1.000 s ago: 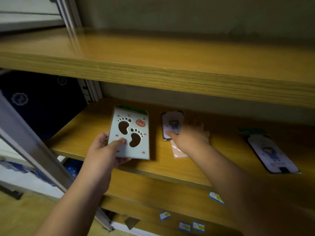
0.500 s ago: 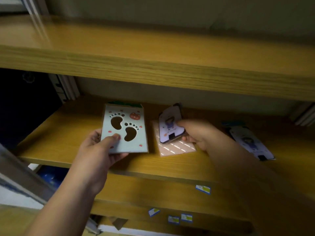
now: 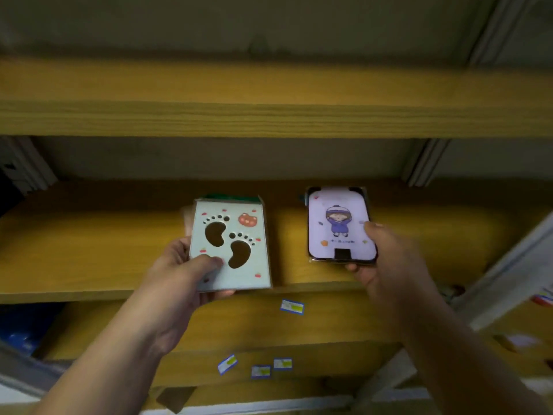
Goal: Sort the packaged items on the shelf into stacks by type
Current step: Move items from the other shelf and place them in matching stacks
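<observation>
Fingers first: the left hand point(image 3: 179, 274) pinches a pale green footprint-cutout package point(image 3: 232, 244) at its lower left corner, thumb on the face and fingers curled beneath; the right hand point(image 3: 386, 265) grips a lilac cartoon-girl package point(image 3: 339, 226) by its lower right edge, thumb on the front. Both packages are held up over the front of the middle wooden shelf point(image 3: 89, 253), side by side but apart — two different types, so by my reading each is bound for its own stack.

They look flat, light and fairly stiff (the lilac one sits in a glossy sleeve that may be slippery), so an edge pinch should do, though a thumb near the middle would steady them better. Something pale shows behind the footprint package's left edge; what it is I cannot tell.

Outward: another wooden board point(image 3: 269, 115) overhangs above, small blue-and-yellow labels point(image 3: 291, 307) dot the lower boards, and pale metal uprights point(image 3: 425, 163) frame the dim shelving.
</observation>
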